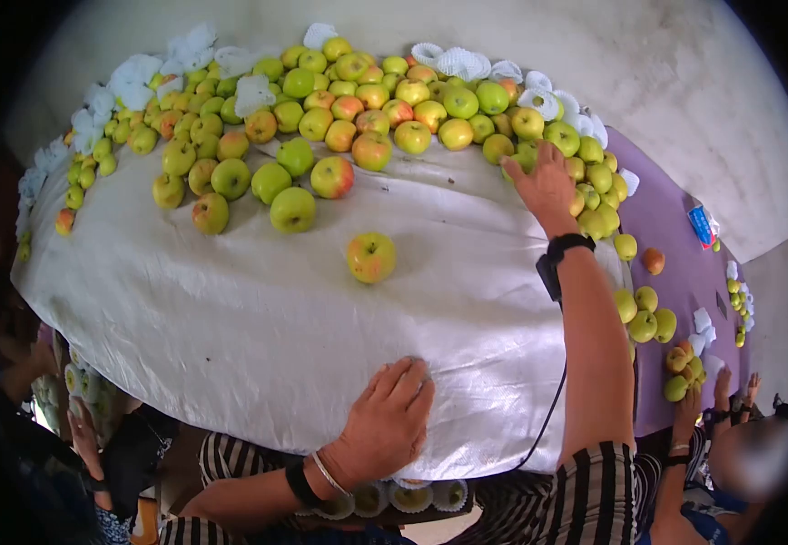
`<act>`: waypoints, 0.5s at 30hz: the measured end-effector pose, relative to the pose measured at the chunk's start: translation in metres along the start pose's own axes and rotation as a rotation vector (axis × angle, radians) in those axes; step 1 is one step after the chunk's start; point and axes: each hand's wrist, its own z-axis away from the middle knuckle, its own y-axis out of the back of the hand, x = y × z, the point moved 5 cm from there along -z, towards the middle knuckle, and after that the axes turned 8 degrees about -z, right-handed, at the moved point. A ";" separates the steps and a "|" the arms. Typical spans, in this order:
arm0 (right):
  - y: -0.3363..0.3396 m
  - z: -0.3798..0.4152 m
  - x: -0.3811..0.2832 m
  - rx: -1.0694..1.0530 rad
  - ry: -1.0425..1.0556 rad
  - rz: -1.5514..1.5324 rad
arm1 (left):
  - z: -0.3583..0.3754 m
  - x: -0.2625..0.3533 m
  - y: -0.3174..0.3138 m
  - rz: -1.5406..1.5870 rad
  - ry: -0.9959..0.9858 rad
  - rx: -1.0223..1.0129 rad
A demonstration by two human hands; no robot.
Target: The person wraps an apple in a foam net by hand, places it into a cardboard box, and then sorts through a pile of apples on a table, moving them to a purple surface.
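My right hand (546, 186) reaches to the right part of the apple heap, its thumb and fingers around a green apple (525, 158) that still lies among the others. The fingers partly cover that apple. Near the front edge of the table, my left hand (389, 420) lies on the silvery cloth (267, 318) with its fingers stretched out and nothing in it. A single yellow-green apple with a red blush (371, 257) sits apart in the middle of the cloth. Behind it, several green and reddish apples (292, 210) spread out from the heap.
White foam net sleeves (463, 64) lie along the heap's back edge. To the right is a purple cloth (657, 209) with more apples (645, 318) and a blue-and-red packet (702, 227). Other people's hands (684, 413) show at right and left. Sleeved apples (410, 497) sit below the front edge.
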 end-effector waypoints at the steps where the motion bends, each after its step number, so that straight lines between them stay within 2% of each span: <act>1: -0.004 -0.006 -0.008 -0.059 -0.073 -0.010 | -0.001 0.000 0.000 0.003 -0.001 -0.002; 4: -0.023 -0.022 -0.010 -0.227 -0.286 -0.014 | -0.001 0.000 0.000 0.008 0.004 -0.011; 7: -0.025 -0.025 -0.026 -0.316 -0.346 0.061 | -0.002 0.000 0.002 0.020 0.004 -0.051; 10: -0.028 -0.031 -0.035 -0.305 -0.443 0.052 | -0.002 0.000 0.001 0.029 0.011 -0.054; 15: -0.032 -0.039 -0.039 -0.349 -0.449 0.080 | -0.002 -0.002 0.003 0.041 0.011 -0.016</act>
